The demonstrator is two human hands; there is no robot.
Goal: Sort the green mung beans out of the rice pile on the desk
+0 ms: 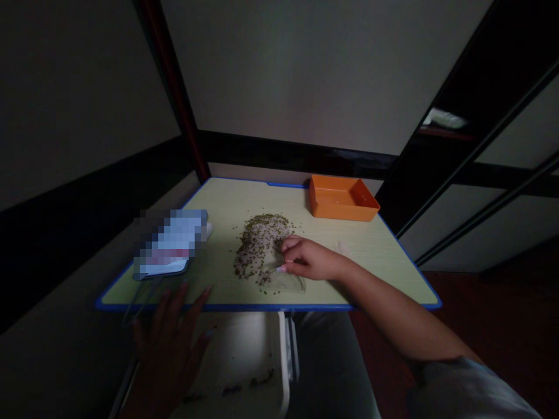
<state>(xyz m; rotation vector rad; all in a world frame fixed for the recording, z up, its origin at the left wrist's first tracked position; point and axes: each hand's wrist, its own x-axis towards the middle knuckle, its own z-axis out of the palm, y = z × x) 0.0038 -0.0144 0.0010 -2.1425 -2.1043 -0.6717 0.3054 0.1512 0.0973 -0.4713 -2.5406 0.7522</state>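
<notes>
A loose pile of small green and dark beans mixed with pale grains [264, 233] is spread over the middle of the table. At its right edge is my right hand [308, 257], with fingers curled and the thumb drawn in. Its fingertips touch the pile's edge; whatever is between them is too small to make out. Just under the thumb, a clear semicircular protractor [283, 281] lies flat, a few beans around it. My left hand [172, 337] has its fingers spread in shadow at the table's front left edge, above a pale bin, holding nothing visible.
The yellowish table [371, 279] has a blue rim. An orange box [343, 201] stands at its back right corner. At the left lies a phone-like object [172, 244], partly blurred out. Below the front edge is the pale bin [244, 337] with dark bits inside. Walls enclose the back and left.
</notes>
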